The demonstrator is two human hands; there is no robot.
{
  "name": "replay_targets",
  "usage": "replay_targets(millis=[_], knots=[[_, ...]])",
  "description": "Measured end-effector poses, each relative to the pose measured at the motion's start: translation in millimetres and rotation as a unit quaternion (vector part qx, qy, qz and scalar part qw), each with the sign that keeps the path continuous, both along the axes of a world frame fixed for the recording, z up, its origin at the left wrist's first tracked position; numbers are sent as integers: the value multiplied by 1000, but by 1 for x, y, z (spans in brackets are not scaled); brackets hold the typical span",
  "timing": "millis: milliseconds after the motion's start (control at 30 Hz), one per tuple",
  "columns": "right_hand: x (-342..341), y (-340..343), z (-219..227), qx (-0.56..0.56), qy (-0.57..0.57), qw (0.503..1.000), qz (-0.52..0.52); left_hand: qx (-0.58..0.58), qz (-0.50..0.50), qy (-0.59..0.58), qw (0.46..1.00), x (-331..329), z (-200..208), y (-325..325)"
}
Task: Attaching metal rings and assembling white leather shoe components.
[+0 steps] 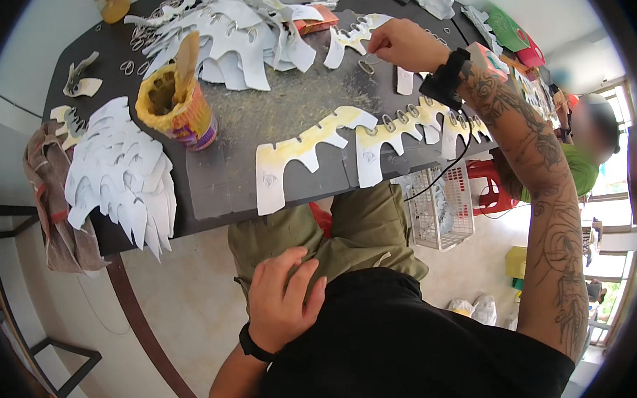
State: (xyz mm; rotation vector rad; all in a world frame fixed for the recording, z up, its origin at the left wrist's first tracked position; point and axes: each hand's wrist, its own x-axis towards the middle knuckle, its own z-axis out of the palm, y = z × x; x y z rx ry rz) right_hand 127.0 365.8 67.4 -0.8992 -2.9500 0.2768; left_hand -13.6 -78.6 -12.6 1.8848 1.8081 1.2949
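Over the far right of the dark table, my right hand (pixel 408 44) is closed in a pinch; whatever its fingertips hold is too small to make out. Beside the fingertips lies a white cut-out piece (pixel 336 52) with yellow smears and metal rings, and a loose metal ring (pixel 366 67) is just below. My left hand (pixel 284 298) hangs above my lap, fingers stretched and holding nothing. At the near edge lies a yellow-smeared white cut-out (pixel 303 151) with empty notches. To its right, another cut-out (pixel 391 136) carries metal rings, and a similar one (pixel 461 135) lies further right.
A glue-crusted tub (pixel 177 113) with a flat wooden stick (pixel 187 58) stands left of centre. White cut-outs are stacked at left (pixel 119 173) and piled at the back (pixel 216 38). A brown cloth (pixel 63 205) drapes over the left edge. A white basket (pixel 445 217) stands below; a person (pixel 583 156) is at right.
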Motion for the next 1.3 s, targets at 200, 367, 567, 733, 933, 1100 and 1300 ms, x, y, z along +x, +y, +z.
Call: replay_targets(millis=[200, 367, 567, 733, 933, 1100, 1300], knots=[[-4, -10, -1, 81, 7, 996, 32, 22, -1, 14, 1000, -13, -2, 10], [3, -4, 1, 12, -23, 1000, 13, 22, 6, -3, 1000, -19, -2, 15], [9, 2, -4, -19, 24, 1000, -1, 19, -3, -5, 1000, -16, -2, 18], [6, -4, 1, -107, 24, 992, -53, 17, 1, -4, 1000, -16, -4, 19], [9, -6, -1, -90, -15, 996, -14, 16, 3, 4, 1000, -15, -4, 20], [13, -11, -7, -64, -36, 997, 38, 15, 4, 3, 1000, -14, -3, 21], [5, -19, 9, -113, -14, 993, 27, 24, 4, 13, 1000, -15, 0, 28]])
